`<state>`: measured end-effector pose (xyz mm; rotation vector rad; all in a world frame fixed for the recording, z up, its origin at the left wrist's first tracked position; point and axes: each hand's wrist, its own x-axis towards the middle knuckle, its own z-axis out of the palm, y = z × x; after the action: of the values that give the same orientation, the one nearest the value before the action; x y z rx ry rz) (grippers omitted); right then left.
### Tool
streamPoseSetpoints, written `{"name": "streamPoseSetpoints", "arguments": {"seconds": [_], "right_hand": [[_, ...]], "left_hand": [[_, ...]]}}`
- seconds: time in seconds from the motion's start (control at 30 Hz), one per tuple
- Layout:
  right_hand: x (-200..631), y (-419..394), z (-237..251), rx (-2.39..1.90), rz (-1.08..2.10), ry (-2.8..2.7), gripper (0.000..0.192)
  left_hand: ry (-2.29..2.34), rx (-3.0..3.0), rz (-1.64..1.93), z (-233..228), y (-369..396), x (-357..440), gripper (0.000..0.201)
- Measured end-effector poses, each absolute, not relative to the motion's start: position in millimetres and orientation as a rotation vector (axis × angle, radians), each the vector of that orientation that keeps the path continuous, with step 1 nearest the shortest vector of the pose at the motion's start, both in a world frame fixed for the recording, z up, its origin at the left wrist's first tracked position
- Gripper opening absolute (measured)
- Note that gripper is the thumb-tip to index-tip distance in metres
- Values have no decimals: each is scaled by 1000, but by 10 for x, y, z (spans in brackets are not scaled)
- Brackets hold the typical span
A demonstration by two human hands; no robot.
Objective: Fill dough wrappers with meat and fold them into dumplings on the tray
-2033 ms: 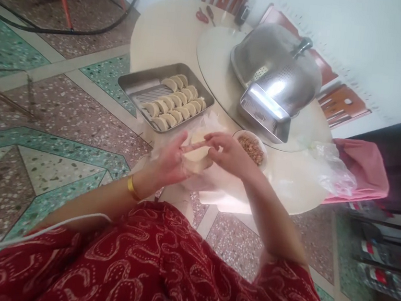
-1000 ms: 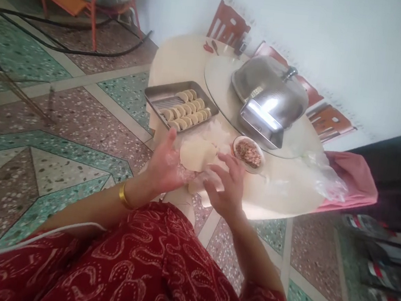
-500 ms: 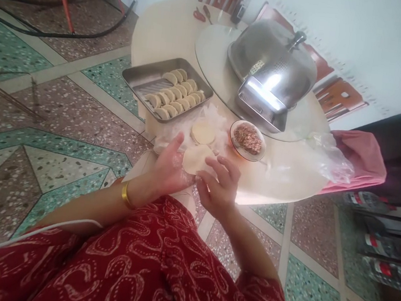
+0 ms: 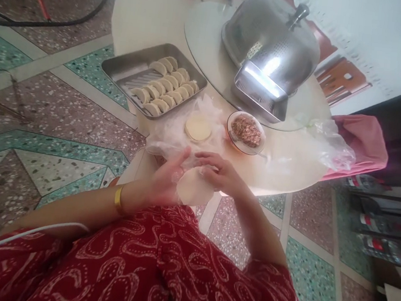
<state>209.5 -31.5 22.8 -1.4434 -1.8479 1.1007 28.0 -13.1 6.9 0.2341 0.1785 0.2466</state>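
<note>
Dough wrapper (image 4: pixel 195 187), broadside to camera

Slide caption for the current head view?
Left hand and right hand hold a dough wrapper near a bowl of mince and a tray of dumplings.

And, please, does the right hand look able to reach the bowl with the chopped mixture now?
Probably yes: the bowl stands uncovered just beyond the right hand, with nothing standing between them. The hand seems to touch the dough disc, so it may need to let go first.
</note>
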Motion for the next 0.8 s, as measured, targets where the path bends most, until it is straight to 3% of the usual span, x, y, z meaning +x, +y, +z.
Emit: {"name": "streamPoseSetpoints", "arguments": {"seconds": [0.1,0.33,0.47,0.6,0.8], "right_hand": [[2064,-308,162,-1390,1308,-1608,21],[2040,-269,75,-1476,1248,-1311,20],[2058,-223,-25,-1532,1204,-1195,24],[2315,-337,-149,-1566,989,-886,28],[2982,-537,-335,-1443,716,-458,39]], "left_hand": [[204,252,273,62,-118,318,71],[366,149,383,-11,-102,346,71],[447,112,446,-33,-119,334,60],[521,104,542,29,-57,303,48],[540,160,513,103,131,403,49]]}}
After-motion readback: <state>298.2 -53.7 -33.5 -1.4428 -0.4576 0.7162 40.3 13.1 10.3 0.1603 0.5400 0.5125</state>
